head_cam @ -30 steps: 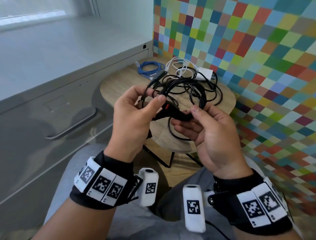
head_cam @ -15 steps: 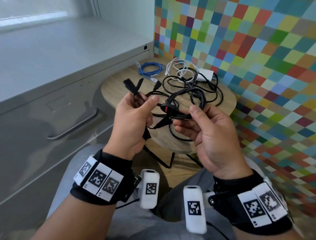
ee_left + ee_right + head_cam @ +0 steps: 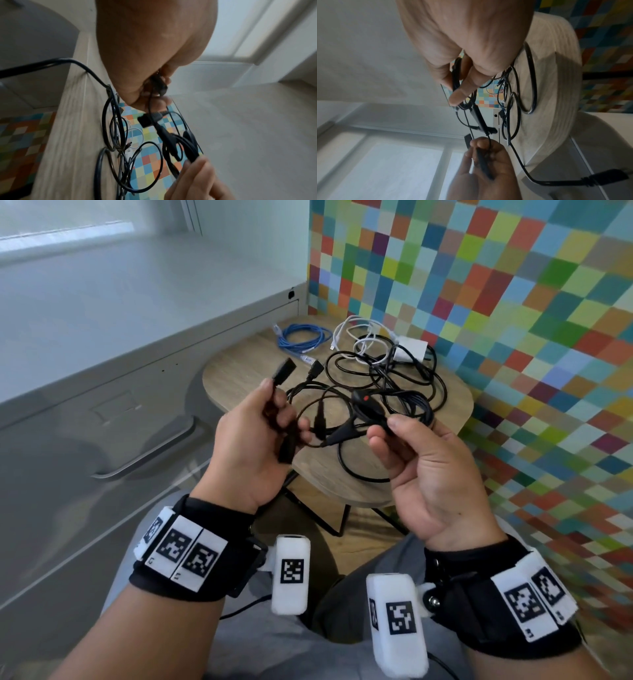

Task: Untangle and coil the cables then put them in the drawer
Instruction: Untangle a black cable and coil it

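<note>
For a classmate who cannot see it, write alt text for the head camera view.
Two hands hold a tangle of black cables above a small round wooden table: the left hand grips a plug end, the right hand pinches a bundle with a red-dotted switch. A blue cable and a white cable lie behind, beside a closed grey drawer.

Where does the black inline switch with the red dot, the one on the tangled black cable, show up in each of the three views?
Head: inline switch centre, above the right hand thumb, which pinches it.
Left wrist: lower right, a dark pod above the right hand's fingertips; red dot hidden.
Right wrist: mostly hidden behind thumb and forefinger, upper centre; only its dark edge shows.
Shared landmark: the round wooden table.
</note>
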A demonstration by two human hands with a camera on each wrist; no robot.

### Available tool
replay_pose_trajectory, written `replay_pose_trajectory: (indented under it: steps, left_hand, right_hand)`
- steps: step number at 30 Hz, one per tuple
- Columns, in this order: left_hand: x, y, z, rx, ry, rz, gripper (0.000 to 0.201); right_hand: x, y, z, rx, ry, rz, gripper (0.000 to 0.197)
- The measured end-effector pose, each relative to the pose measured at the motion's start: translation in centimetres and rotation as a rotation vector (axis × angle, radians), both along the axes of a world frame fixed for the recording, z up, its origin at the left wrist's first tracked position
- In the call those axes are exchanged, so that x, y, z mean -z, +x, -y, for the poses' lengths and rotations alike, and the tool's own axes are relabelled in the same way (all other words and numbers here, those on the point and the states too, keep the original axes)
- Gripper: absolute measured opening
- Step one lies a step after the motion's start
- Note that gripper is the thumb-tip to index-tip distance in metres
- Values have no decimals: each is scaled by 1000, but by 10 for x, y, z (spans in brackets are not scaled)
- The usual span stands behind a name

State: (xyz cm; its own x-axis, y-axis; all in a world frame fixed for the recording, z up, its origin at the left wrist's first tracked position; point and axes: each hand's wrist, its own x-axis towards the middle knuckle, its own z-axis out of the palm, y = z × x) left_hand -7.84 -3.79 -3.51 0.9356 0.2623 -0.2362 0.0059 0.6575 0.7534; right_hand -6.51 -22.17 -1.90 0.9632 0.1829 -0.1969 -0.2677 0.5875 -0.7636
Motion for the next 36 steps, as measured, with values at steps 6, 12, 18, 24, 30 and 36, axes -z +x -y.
replay_pose_trajectory:
  steps: [6, 12, 18, 24, 30, 36]
  left_hand:
    - [5, 1, -7, -27, -5, -85, 36]
    - [8, -5, -4, 281, 265, -101, 27]
    - [-2, -18, -14, 485, 462, 242, 23]
    - [-37, -37, -8, 256, 728, 457, 23]
    - [-42, -37, 15, 125, 1044, 357, 28]
    - [-39, -33, 5, 171, 1195, 190, 24]
  right_hand:
    - [-2, 9, 11, 158, 78, -26, 7]
    - [-1, 15, 15, 225, 189, -55, 3]
    - [8, 21, 23, 218, -61, 115, 5]
    - [14, 11, 19, 10, -538, 400, 13]
    - [13, -5, 5, -181, -628, 465, 10]
    - [11, -10, 0, -222, -518, 376, 8]
